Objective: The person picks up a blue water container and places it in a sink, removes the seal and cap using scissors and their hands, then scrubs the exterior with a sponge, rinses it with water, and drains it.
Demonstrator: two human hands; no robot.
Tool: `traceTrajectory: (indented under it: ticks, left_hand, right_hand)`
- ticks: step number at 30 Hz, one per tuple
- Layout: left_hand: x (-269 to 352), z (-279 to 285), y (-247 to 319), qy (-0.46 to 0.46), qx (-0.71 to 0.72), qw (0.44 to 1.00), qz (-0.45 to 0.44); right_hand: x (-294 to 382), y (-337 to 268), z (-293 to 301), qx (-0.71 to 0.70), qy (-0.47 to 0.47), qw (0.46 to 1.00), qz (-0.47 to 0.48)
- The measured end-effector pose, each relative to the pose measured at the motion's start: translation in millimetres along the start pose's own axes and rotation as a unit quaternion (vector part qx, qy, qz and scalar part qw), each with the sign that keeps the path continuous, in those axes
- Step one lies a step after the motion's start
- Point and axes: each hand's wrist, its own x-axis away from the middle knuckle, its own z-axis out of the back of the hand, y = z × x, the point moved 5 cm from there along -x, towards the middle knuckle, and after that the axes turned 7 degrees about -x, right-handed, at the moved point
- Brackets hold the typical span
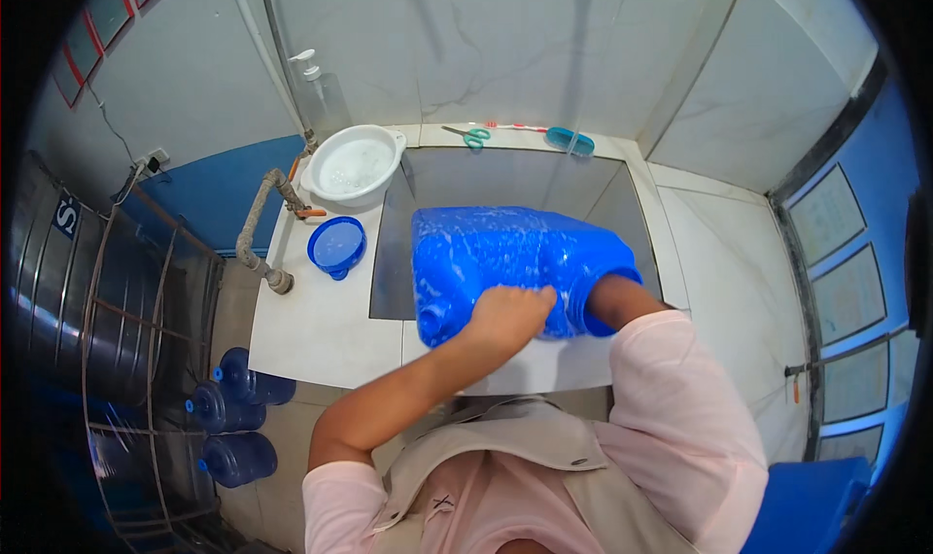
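A blue plastic water container with white suds on it lies on its side over the front edge of the sink basin, its wide round mouth facing right. My left hand is closed around the handle on the side turned to me. My right forearm goes through the mouth up to near the sleeve, so my right hand is hidden inside the container. The small spout of the container points towards me at the lower left. On the counter left of the sink lies a round blue lid with liquid in it.
A white basin of sudsy water and a pump bottle stand at the back left. Scissors, a toothbrush and a blue scrub brush lie on the back ledge. A pipe rises at the counter's left; blue water jugs are on the floor.
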Motion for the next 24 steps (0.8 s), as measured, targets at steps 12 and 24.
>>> traceTrajectory:
  ticks: [12,24]
  left_hand:
    - [-21,-46,-21,-0.109,-0.016,0.992,0.056]
    - [10,-37,1,0.065,-0.066,0.995,-0.026]
  right_hand:
    - [86,-55,28,0.358,-0.019,0.929,0.090]
    - [11,-39,-32,-0.575,0.059,0.815,-0.049]
